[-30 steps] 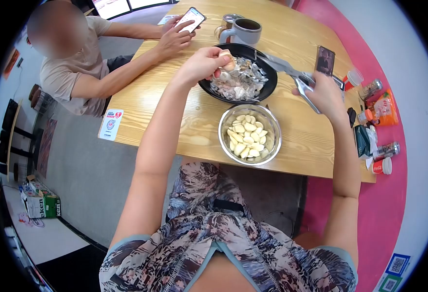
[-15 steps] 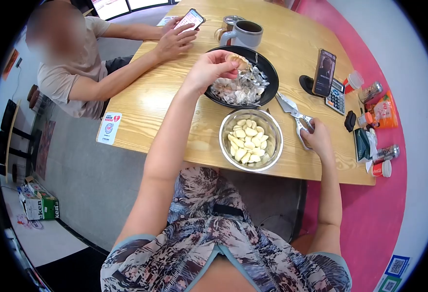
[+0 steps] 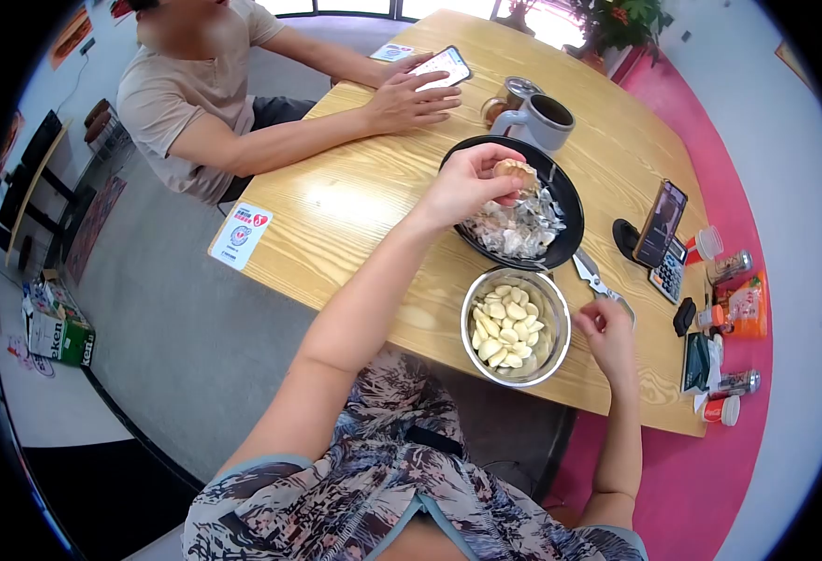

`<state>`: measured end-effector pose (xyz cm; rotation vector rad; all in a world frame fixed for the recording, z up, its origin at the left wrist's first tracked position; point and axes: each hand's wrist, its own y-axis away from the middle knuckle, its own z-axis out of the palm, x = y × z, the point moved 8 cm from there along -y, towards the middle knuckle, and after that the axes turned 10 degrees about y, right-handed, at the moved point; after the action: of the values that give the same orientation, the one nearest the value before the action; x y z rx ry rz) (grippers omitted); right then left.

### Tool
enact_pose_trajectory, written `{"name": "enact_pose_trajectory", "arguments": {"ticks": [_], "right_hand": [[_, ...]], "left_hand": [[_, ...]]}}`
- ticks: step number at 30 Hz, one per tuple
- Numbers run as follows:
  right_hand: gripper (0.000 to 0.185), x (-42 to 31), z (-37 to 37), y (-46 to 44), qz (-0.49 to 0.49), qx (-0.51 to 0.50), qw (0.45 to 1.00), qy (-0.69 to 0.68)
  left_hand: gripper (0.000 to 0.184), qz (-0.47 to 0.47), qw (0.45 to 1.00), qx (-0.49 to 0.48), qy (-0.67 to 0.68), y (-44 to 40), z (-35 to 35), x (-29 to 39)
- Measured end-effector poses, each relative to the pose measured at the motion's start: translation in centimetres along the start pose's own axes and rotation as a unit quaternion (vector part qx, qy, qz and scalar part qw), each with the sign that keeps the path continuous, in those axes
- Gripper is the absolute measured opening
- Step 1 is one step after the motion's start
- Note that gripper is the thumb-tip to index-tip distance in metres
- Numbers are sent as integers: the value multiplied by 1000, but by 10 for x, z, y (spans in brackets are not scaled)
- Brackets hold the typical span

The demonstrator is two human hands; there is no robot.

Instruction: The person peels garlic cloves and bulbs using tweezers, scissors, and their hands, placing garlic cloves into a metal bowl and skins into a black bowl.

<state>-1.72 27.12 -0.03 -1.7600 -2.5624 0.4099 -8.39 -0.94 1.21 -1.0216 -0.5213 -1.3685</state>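
Note:
My left hand (image 3: 472, 190) is closed on a partly peeled garlic bulb (image 3: 516, 172), held above a black bowl (image 3: 575, 201) of papery garlic skins (image 3: 523, 229). Below that stands a steel bowl (image 3: 518, 377) with several peeled garlic cloves (image 3: 507, 327). My right hand (image 3: 612, 344) is just right of the steel bowl, fingers curled in with nothing visible in them. Metal scissors (image 3: 594, 278) lie on the table beside it, their handles partly hidden behind that hand.
Across the wooden table (image 3: 336, 234) a person (image 3: 191, 103) handles a phone (image 3: 444, 67). A grey mug (image 3: 544, 123) and a jar (image 3: 514, 93) stand behind the black bowl. At right are a phone on a stand (image 3: 662, 224), a calculator (image 3: 668, 273) and several small containers (image 3: 731, 268).
My right hand has come off the scissors handles and moved left toward the steel bowl. The left hand still holds the garlic bulb over the skins. The camera view has shifted.

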Motion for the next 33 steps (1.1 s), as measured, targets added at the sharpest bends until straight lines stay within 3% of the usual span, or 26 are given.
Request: {"name": "enact_pose_trajectory", "arguments": {"ticks": [2, 7, 13, 15, 17, 19, 21, 24, 25, 28, 30, 33], "right_hand": [[18, -11, 21, 3, 45, -130, 981, -135], [14, -6, 43, -6, 14, -162, 979, -124], [4, 42, 39, -1, 159, -162, 945, -236], [7, 47, 24, 7, 216, -137, 880, -399], [11, 28, 7, 5, 216, -127, 879, -407], [14, 32, -9, -11, 140, 0, 867, -478], [17, 21, -11, -23, 123, -6, 876, -466], [15, -28, -4, -75, 14, -3, 910, -415], [14, -46, -3, -89, -26, -2, 918, -396], [11, -85, 0, -115, -56, -33, 893, -445], [11, -90, 10, -127, -70, -45, 902, -424], [12, -113, -7, -127, -81, -63, 908, -405]], "left_hand": [[26, 2, 1000, 3, 12, 3, 1, 0], [25, 21, 999, 7, -28, 3, -2, 2], [24, 37, 996, 13, -86, 2, -1, 2], [24, 35, 995, 18, -93, 3, -3, 3], [23, 32, 995, 21, -95, 4, -1, 4], [24, 12, 999, -6, -38, 5, 6, 6], [25, -12, 999, -34, 24, 11, 17, 6], [28, -83, 978, -139, 130, 17, 37, -3], [35, -61, 977, -129, 156, 17, 38, 0], [34, -38, 980, -102, 167, 13, 27, 5], [24, -26, 980, -67, 188, 9, 15, 9], [23, -25, 981, -39, 187, 3, 3, -1]]}}
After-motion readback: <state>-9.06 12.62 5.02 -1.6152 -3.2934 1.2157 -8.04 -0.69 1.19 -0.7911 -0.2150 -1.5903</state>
